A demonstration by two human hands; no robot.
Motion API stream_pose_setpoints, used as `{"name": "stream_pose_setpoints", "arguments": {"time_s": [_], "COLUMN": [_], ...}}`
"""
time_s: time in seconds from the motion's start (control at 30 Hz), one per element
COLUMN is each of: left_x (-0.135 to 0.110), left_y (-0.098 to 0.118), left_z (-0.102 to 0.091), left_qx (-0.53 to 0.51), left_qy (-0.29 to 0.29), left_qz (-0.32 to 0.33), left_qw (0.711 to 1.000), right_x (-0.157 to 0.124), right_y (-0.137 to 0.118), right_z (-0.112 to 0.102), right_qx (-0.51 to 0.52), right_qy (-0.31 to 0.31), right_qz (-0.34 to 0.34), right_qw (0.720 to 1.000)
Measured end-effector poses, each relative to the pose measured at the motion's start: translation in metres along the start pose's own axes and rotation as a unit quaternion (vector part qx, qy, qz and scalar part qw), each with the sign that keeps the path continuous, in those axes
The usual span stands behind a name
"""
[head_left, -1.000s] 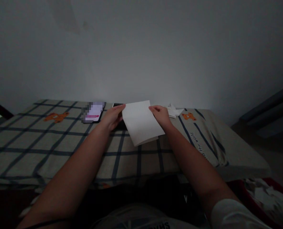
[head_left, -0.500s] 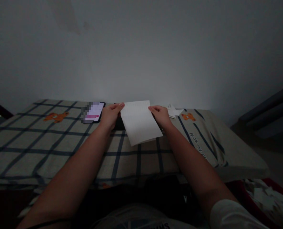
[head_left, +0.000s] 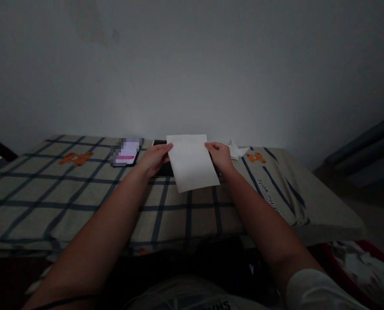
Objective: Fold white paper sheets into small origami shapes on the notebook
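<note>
A white sheet of paper (head_left: 195, 164) with faint lines is held up between my two hands, its near edge hanging lower. My left hand (head_left: 155, 158) pinches its left edge near the top. On the opposite edge, my right hand (head_left: 220, 156) grips the paper between thumb and fingers. Behind and beneath the sheet lies a flat black item (head_left: 162, 171), mostly hidden by the paper and my left hand. Just beyond my right hand rests a white folded paper piece (head_left: 238, 150) with pointed ends.
A phone (head_left: 127, 153) with a lit screen, partly blurred, lies left of my left hand. Everything rests on a checked cloth (head_left: 78, 189) with bear prints, against a grey wall (head_left: 192, 69). At lower right, a red-edged container (head_left: 373, 247) holds crumpled white pieces.
The paper has shifted slightly right and levelled out, with its lower edge a little higher. My left hand has moved a bit to the right with it.
</note>
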State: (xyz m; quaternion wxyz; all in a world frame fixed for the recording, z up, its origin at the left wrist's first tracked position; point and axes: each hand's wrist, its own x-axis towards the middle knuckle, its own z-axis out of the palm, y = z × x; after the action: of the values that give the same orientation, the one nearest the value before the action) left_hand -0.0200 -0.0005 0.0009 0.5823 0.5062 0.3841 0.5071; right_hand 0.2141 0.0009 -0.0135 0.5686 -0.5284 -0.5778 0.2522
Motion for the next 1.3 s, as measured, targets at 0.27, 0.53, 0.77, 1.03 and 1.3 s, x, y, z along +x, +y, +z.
{"name": "stream_pose_setpoints", "arguments": {"time_s": [0.27,0.53,0.77,1.03,1.3], "left_x": [0.000,0.001,0.000,-0.004,-0.004], "left_y": [-0.003,-0.001,0.001,0.003,-0.001], "left_z": [0.003,0.002,0.003,0.004,0.005], "left_qx": [0.048,0.030,-0.002,-0.011,0.074], "left_qy": [0.101,0.140,0.116,-0.013,0.039], "left_qz": [0.077,0.126,0.102,-0.050,0.015], "left_qw": [0.991,0.982,0.988,0.999,0.996], "right_x": [-0.003,-0.005,-0.003,0.002,0.003], "right_y": [-0.005,-0.007,-0.007,0.003,-0.001], "right_z": [0.002,0.003,0.002,-0.002,-0.002], "right_qx": [0.000,0.011,-0.003,-0.002,-0.004], "right_qy": [-0.016,-0.043,-0.036,0.021,0.023], "right_qz": [0.003,-0.021,-0.030,-0.024,-0.014], "right_qw": [1.000,0.999,0.999,0.999,1.000]}}
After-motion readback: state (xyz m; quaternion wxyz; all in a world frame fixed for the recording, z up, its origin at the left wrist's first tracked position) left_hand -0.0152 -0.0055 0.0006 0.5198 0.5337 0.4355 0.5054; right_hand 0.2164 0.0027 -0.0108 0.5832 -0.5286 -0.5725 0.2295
